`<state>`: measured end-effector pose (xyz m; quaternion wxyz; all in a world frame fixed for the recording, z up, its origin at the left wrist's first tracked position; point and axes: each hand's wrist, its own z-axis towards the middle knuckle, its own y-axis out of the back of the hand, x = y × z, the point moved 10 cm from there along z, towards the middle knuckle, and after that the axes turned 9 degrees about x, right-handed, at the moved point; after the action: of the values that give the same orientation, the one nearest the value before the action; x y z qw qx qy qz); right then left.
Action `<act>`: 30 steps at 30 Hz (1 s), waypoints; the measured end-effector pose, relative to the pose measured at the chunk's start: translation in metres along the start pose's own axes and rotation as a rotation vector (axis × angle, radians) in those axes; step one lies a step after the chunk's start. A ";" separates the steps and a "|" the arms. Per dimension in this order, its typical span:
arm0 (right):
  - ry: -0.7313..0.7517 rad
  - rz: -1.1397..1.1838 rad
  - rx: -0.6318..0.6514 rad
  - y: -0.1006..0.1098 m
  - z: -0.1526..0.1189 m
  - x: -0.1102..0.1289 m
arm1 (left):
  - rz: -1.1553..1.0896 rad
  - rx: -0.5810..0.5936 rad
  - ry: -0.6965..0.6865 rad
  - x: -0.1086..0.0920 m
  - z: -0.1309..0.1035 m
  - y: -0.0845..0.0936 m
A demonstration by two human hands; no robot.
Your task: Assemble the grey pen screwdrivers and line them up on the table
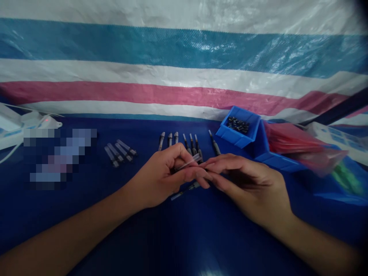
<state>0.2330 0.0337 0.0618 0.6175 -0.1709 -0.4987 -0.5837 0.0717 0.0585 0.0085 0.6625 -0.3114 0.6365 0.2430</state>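
My left hand (161,176) is closed around a clear plastic tube (188,163), which looks like a pen barrel and tilts up to the right. Fingertips of my right hand (255,188) are pinched together, meeting the left fingers; whatever lies between them is hidden. Just below the hands, a thin pen part (184,191) with a clear tip rests on the blue tabletop. Behind them stretches a row of dark pen parts with pale tips (190,142). Beside that row lie several clear-barrelled pens (169,138), partly covered by my left hand.
Several clear tubes with dark ends (119,153) lie to the left. At the back right, a blue bin (238,132) holds small black pieces. Another blue bin (276,161) carries red plastic bags (287,140). A white power strip (37,122) sits far left. Striped sheeting (172,73) hangs behind.
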 end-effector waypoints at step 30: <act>0.104 -0.203 0.008 0.002 -0.002 0.015 | 0.941 0.069 -0.264 -0.044 -0.008 -0.012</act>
<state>0.2331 0.0245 0.0741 0.5809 -0.0867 -0.4830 -0.6494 0.0715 0.0476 0.0539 0.5658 0.0657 0.6262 0.5323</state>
